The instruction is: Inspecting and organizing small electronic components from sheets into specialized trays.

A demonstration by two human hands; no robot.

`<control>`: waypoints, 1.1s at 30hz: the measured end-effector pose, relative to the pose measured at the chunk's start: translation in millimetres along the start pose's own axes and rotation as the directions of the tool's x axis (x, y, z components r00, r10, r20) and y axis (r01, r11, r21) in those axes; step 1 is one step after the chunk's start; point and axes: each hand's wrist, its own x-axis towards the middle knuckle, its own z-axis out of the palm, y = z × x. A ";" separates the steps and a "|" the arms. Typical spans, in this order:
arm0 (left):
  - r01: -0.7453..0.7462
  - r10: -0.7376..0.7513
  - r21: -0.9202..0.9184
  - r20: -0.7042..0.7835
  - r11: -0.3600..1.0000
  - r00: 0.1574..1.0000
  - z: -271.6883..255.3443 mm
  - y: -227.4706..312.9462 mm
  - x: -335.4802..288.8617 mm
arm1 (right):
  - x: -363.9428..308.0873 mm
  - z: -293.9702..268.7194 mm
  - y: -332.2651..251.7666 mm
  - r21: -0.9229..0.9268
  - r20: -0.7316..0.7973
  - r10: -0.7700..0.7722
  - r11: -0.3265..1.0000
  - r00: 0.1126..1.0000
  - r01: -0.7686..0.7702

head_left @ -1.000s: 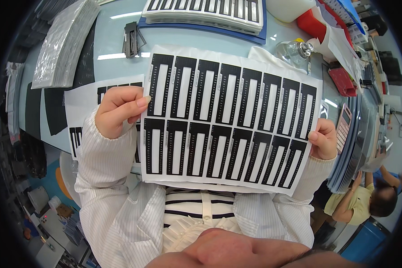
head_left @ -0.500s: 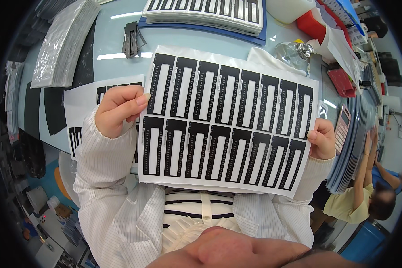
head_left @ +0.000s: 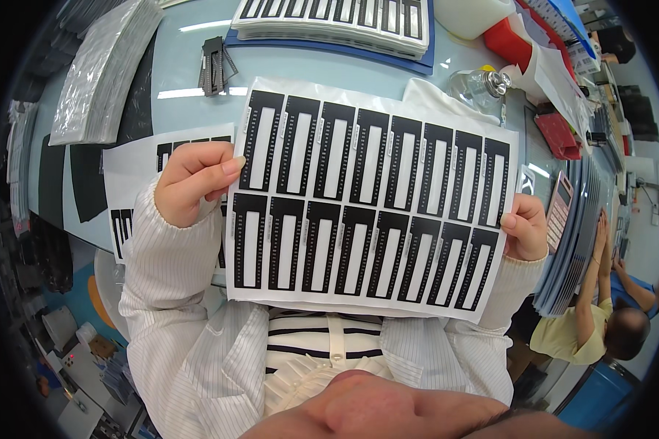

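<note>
Between both hands I hold up a white sheet of black rectangular labels [head_left: 373, 208], set in two rows, each label with a white window in it. My left hand [head_left: 198, 181] pinches the sheet's left edge, thumb on the front. On the right edge my right hand [head_left: 526, 227] grips it the same way, its other fingers mostly hidden behind. Another white sheet with black labels [head_left: 139, 161] lies on the table behind my left hand, partly covered by my arm and the held sheet.
A stack of label sheets [head_left: 329, 34] rests on a blue board [head_left: 388, 61] at the far side. Small black strips [head_left: 213, 67], plastic-wrapped sheets [head_left: 106, 73] and a glass pump bottle [head_left: 472, 88] lie around. A pink calculator [head_left: 560, 208] is at right; two people work beyond.
The held sheet has shifted very slightly to the left and a little down at its top. Both hands keep the same grip.
</note>
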 end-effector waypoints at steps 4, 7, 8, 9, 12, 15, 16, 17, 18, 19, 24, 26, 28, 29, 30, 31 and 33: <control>-0.014 0.014 -0.008 0.007 1.000 1.000 -0.1 -0.6 0.6 | 0.7 0.8 -0.5 -0.007 0.007 -0.006 1.000 1.000 0.006; -0.023 0.023 -0.011 0.010 1.000 1.000 0.3 -0.4 0.9 | 0.5 1.2 -1.3 -0.012 0.014 -0.001 1.000 1.000 0.001; -0.025 0.025 -0.013 0.010 1.000 1.000 0.6 -0.3 0.9 | 0.4 1.4 -1.3 -0.011 0.017 -0.003 1.000 1.000 0.003; -0.030 0.030 0.000 0.008 1.000 1.000 0.6 0.1 0.8 | 0.3 1.6 -1.6 0.003 0.026 0.005 1.000 1.000 -0.005; -0.038 0.037 0.024 0.003 0.999 0.999 0.9 0.7 1.1 | 0.4 1.9 -2.4 -0.006 0.029 0.009 1.000 1.000 -0.009; -0.035 0.035 0.024 -0.003 0.999 0.999 0.8 0.8 1.1 | 0.1 2.4 -2.8 -0.040 0.004 0.016 0.999 1.000 -0.016; -0.038 0.038 0.025 -0.006 0.999 0.999 0.9 0.6 1.1 | 0.0 2.5 -2.6 -0.039 0.002 0.017 0.999 1.000 -0.017; -0.040 0.041 0.026 -0.008 0.999 0.999 0.8 0.5 1.0 | 0.0 2.5 -2.3 -0.038 0.001 0.019 0.999 1.000 -0.019; -0.039 0.039 0.035 -0.012 0.999 0.999 0.7 0.5 0.9 | 0.0 2.3 -2.1 -0.037 0.000 0.020 0.999 1.000 -0.020; -0.038 0.039 0.044 -0.017 0.998 0.999 0.8 0.5 0.4 | 0.4 2.2 -1.3 -0.034 0.009 0.012 0.999 1.000 -0.012; -0.048 0.050 0.071 -0.024 0.996 0.998 2.4 1.8 1.2 | 2.3 1.7 1.3 -0.052 -0.002 0.029 0.998 1.000 -0.029; -0.063 0.066 0.095 -0.026 0.993 0.997 4.2 2.1 1.7 | 2.6 2.6 1.9 -0.080 -0.016 0.021 0.997 1.000 -0.022; -0.077 0.083 0.140 -0.041 0.987 0.996 5.8 2.2 1.6 | 2.8 3.8 1.7 -0.079 -0.026 0.031 0.996 0.999 -0.033; -0.093 0.100 0.155 -0.043 0.984 0.994 6.1 1.9 1.6 | 2.8 4.5 1.6 -0.104 -0.035 0.021 0.994 0.999 -0.025; -0.087 0.097 0.174 -0.049 0.981 0.994 6.3 1.7 1.9 | 2.7 5.0 1.3 -0.115 -0.042 0.023 0.993 0.999 -0.027; -0.091 0.102 0.185 -0.052 0.978 0.993 6.0 1.3 2.1 | 3.0 5.7 1.2 -0.108 -0.046 0.033 0.993 0.998 -0.038; -0.107 0.125 0.239 -0.060 0.965 0.990 6.0 0.1 2.0 | 3.1 7.3 1.3 -0.152 -0.080 0.033 0.987 0.996 -0.045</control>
